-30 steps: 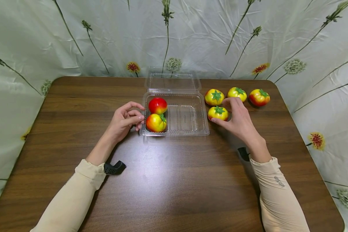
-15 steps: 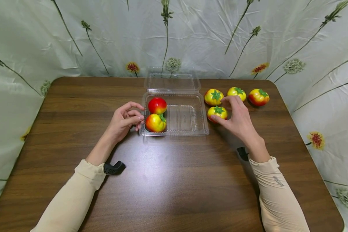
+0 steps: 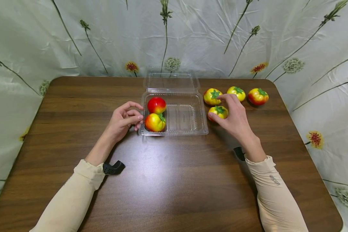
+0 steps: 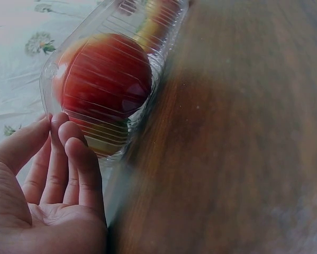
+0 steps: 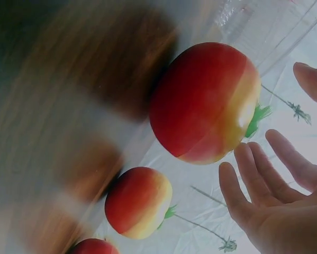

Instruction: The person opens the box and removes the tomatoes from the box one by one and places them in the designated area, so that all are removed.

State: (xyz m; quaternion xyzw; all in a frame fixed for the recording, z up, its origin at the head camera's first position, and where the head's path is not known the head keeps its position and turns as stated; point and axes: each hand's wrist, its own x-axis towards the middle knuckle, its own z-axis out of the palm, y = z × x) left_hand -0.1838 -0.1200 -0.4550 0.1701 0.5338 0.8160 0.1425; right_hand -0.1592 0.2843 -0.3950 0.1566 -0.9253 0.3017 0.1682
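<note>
In the head view, an open-lidded clear plastic container [image 3: 184, 131] stands on the table. Its left side holds two red-and-yellow tomatoes, one [image 3: 156, 105] behind the other [image 3: 155, 122]. My left hand [image 3: 124, 120] pinches the container's left rim between thumb and fingertips, as the left wrist view also shows. Right of the container, my right hand [image 3: 235, 116] hovers over a tomato [image 3: 220, 111] with a green leafy top, thumb on its near left side. Fingers and thumb are spread in the right wrist view, beside a large-looking tomato [image 5: 203, 103]; contact is unclear.
Three more tomatoes stand along the back right: one [image 3: 211, 96] by the container, another [image 3: 236, 92] behind my right hand, a redder one [image 3: 258, 96] farther right. The clear lid [image 3: 171, 80] tilts back toward the flower-patterned cloth [image 3: 104, 35] behind the brown table [image 3: 174, 193].
My right hand has shifted slightly forward and left over the near tomato, its thumb sliding up along the tomato's left side. The left hand and container stay in place.
</note>
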